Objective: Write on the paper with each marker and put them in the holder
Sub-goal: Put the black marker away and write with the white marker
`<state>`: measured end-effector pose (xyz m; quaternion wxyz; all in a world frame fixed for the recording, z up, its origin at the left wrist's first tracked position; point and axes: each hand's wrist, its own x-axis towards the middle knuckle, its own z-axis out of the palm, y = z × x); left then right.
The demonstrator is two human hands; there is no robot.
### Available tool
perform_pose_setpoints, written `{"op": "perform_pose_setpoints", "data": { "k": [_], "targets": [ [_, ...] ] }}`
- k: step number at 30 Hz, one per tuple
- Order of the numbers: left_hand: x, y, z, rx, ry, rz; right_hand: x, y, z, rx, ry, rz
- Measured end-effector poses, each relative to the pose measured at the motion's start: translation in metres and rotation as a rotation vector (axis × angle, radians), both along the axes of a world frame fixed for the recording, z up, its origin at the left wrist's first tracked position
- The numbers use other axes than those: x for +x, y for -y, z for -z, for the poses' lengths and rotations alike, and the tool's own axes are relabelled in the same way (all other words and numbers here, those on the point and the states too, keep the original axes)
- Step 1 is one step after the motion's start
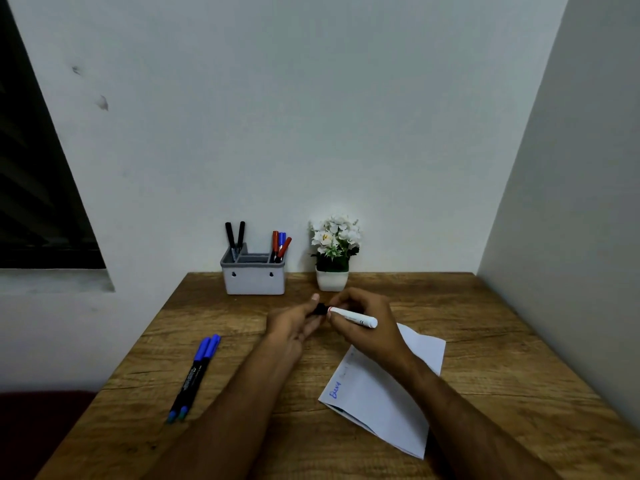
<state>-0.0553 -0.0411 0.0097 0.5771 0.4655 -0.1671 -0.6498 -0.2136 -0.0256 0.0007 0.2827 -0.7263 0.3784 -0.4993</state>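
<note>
Above the middle of the wooden table (502,341), my right hand (367,317) grips a white marker (356,317) by its barrel. My left hand (298,323) pinches the marker's black cap (320,309) at the barrel's left end. A white sheet of paper (384,403) with blue writing on its left edge lies under my right forearm. Two blue-capped markers (195,375) lie side by side at the table's left. The grey-and-white holder (254,278) stands at the back against the wall, with two black markers (235,237) in its left part and red and blue markers (281,245) in its right part.
A small white pot of white flowers (333,254) stands right of the holder at the back. Walls close the table in behind and on the right. A dark window (34,185) is at the left.
</note>
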Motion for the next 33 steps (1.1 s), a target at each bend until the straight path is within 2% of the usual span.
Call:
{"op": "perform_pose_setpoints", "data": {
  "k": [8, 16, 23, 28, 33],
  "targets": [
    [-0.008, -0.009, -0.009, -0.025, -0.033, 0.05, 0.0, 0.007, 0.005, 0.044, 0.084, 0.063],
    [-0.015, -0.006, -0.018, -0.057, -0.087, -0.07, 0.007, 0.013, 0.003, 0.062, 0.273, 0.063],
    [-0.003, -0.007, -0.027, -0.087, -0.13, -0.03, 0.026, 0.017, 0.004, -0.046, 0.227, 0.036],
    [0.024, -0.005, -0.027, -0.121, -0.054, -0.173, 0.038, 0.015, 0.009, 0.042, 0.199, -0.046],
    [0.061, 0.0, -0.029, -0.244, 0.135, -0.39, 0.05, 0.017, 0.013, 0.135, 0.143, 0.033]
  ]
}}
